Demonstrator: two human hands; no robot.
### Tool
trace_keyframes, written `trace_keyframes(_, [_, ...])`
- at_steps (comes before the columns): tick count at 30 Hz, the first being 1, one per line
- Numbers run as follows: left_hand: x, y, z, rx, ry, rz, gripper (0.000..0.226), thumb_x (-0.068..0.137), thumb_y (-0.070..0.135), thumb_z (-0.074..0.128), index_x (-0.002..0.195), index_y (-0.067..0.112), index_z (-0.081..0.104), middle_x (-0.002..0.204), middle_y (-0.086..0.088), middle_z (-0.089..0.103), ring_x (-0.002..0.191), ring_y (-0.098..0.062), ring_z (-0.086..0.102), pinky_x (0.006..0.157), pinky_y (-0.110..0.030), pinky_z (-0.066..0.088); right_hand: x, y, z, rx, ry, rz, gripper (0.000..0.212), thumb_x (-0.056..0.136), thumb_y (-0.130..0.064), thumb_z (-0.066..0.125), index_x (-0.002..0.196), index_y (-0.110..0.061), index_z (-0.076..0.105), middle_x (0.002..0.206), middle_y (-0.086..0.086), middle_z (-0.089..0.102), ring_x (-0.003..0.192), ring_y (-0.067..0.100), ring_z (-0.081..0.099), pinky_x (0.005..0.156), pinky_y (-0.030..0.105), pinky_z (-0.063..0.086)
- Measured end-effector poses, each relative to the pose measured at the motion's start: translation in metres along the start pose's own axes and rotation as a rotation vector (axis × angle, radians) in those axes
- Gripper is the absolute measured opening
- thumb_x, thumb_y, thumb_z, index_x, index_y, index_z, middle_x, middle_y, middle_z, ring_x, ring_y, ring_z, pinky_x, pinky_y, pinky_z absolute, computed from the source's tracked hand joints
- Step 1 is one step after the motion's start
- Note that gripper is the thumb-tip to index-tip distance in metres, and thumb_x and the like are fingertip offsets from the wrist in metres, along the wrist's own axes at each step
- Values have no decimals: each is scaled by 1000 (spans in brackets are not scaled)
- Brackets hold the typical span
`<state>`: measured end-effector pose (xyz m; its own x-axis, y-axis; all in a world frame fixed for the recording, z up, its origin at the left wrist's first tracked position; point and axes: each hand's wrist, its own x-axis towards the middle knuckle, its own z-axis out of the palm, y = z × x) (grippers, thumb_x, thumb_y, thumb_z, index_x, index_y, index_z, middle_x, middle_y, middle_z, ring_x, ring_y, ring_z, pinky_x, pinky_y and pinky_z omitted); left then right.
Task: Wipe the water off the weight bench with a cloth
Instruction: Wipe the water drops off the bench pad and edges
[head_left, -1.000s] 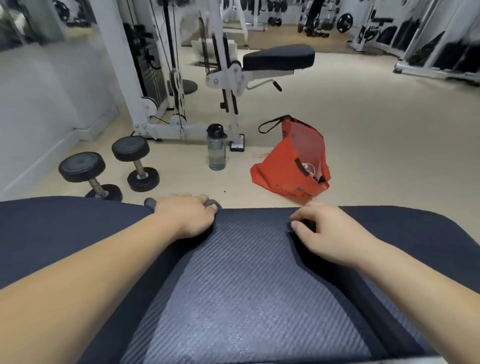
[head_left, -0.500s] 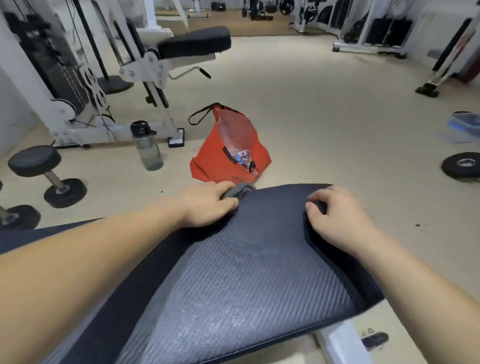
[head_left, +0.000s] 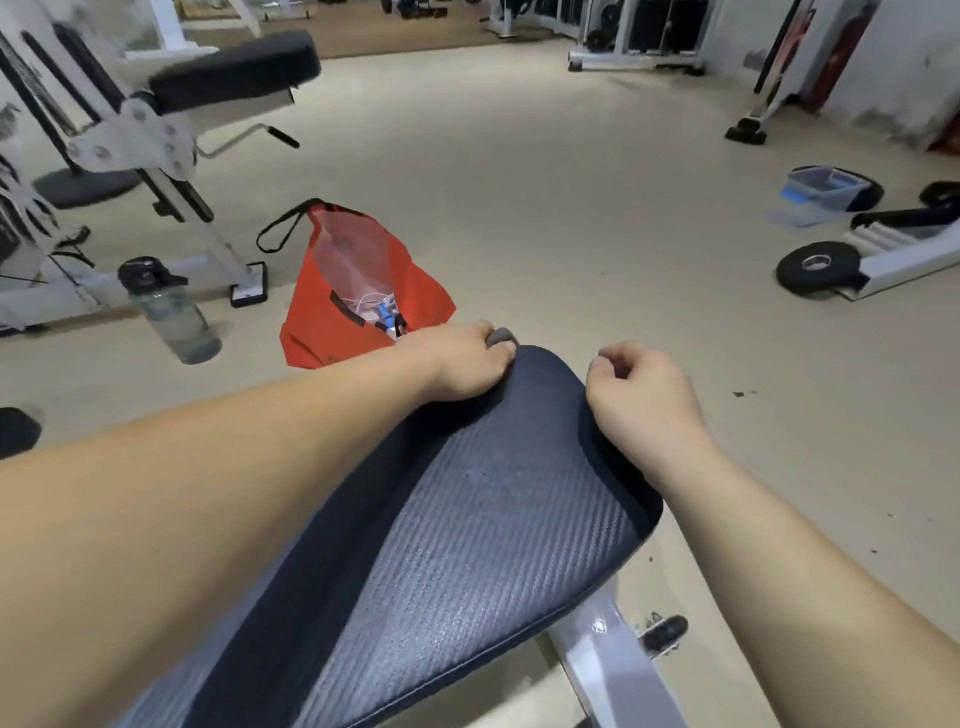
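The weight bench pad (head_left: 498, 545) is dark blue with a grey woven middle panel, and it runs from the lower left up to its rounded far end. My left hand (head_left: 460, 364) presses on that far end, closed on a small grey cloth (head_left: 500, 336) that pokes out past the fingers. My right hand (head_left: 641, 395) hovers at the pad's right edge with the fingers curled in and nothing in them. A few faint droplets show on the grey panel near the middle.
On the floor beyond the bench lie an open red bag (head_left: 358, 291) and a clear water bottle (head_left: 169, 312). A white machine with a black seat (head_left: 234, 70) stands at the left. A weight plate (head_left: 815, 267) and a plastic box (head_left: 823, 189) lie at the right.
The view has swung right along the bench. My left hand has slid with the cloth to the pad's far end. My right hand has come off the pad edge and curled shut.
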<state>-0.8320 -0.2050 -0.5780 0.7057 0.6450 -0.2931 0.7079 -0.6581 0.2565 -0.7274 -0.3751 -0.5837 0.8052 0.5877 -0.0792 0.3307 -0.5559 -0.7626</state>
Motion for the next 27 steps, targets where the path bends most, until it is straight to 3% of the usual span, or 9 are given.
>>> trace_keyframes(2, [14, 42, 5, 70, -36, 75, 52, 93, 59, 29, 134, 34, 50, 144, -9, 54, 131, -36, 49, 105, -45, 39, 4, 3, -9, 51, 60, 34, 34, 99, -31, 46, 124, -24, 68, 113, -2, 70, 108, 26, 62, 93, 38, 51])
trace_keyframes(4, [13, 84, 11, 212, -108, 187, 54, 89, 58, 34, 135, 38, 52, 144, -7, 53, 134, -35, 45, 110, -51, 33, 9, 6, -17, 84, 128, 61, 32, 96, -33, 45, 114, -23, 70, 112, 3, 72, 106, 31, 65, 92, 43, 55])
trace_keyframes(6, [-6, 121, 26, 407, -169, 382, 50, 92, 54, 41, 136, 33, 54, 143, -1, 57, 136, -30, 44, 114, -51, 28, 14, 10, -25, 66, 173, 62, 25, 94, -30, 45, 89, -20, 68, 93, 4, 71, 91, 32, 62, 79, 39, 53])
trace_keyframes(9, [-34, 149, 63, 503, -203, 644, 41, 90, 42, 35, 117, 34, 64, 121, 10, 68, 119, -23, 58, 101, -46, 43, 11, 15, -34, 29, 151, 58, 31, 93, -23, 46, 63, -16, 50, 62, -2, 51, 61, 23, 45, 55, 32, 36])
trace_keyframes(12, [-49, 143, 78, 533, -62, 711, 46, 81, 44, 27, 100, 33, 68, 101, 14, 70, 105, -21, 60, 90, -39, 38, 3, 19, -41, 44, 65, 70, 33, 90, -19, 47, 57, -14, 44, 49, -5, 41, 55, 23, 37, 51, 31, 29])
trace_keyframes(18, [-109, 100, 79, 449, 179, 1013, 30, 90, 43, 49, 99, 28, 72, 113, 3, 69, 115, -27, 55, 107, -46, 36, -21, 13, -41, -107, -109, 51, 34, 94, -24, 49, 63, -12, 56, 61, 4, 55, 62, 28, 50, 59, 32, 43])
trace_keyframes(24, [-184, 40, 91, 441, 291, 1019, 21, 92, 21, 48, 94, 19, 69, 123, 0, 61, 122, -33, 48, 101, -43, 37, -65, -33, -35, -259, 3, -155, 28, 92, -30, 44, 70, -19, 57, 70, 2, 63, 77, 35, 61, 71, 36, 53])
trace_keyframes(27, [-230, -2, 100, 513, 329, 943, 25, 94, 13, 42, 90, 17, 67, 123, -1, 58, 121, -36, 47, 100, -45, 38, -104, -69, -18, -276, -76, -318, 30, 93, -32, 43, 66, -19, 52, 68, 0, 58, 74, 34, 57, 71, 40, 54])
